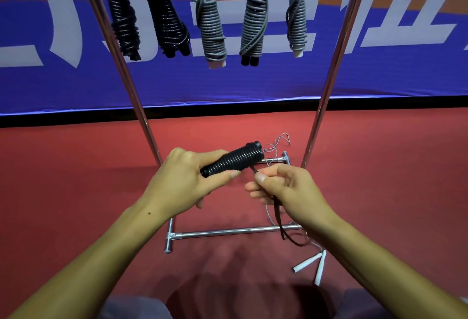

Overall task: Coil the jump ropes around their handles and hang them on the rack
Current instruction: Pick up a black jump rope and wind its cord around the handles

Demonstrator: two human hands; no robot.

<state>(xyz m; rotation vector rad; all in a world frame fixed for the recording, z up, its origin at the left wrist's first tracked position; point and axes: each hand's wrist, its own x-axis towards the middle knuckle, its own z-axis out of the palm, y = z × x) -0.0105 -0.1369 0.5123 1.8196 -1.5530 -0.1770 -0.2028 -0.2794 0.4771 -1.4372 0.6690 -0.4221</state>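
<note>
Red floor (76, 166), left hand (182, 179) gripping coiled black rope (233, 160) angled up-right, right hand (281, 187) pinching its tail

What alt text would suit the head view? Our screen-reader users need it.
The left hand holds a black rope coil while the right hand pinches its loose end. Five coiled ropes, two black and three grey, hang on the rack behind; a white-handled rope lies on the red floor.
</note>
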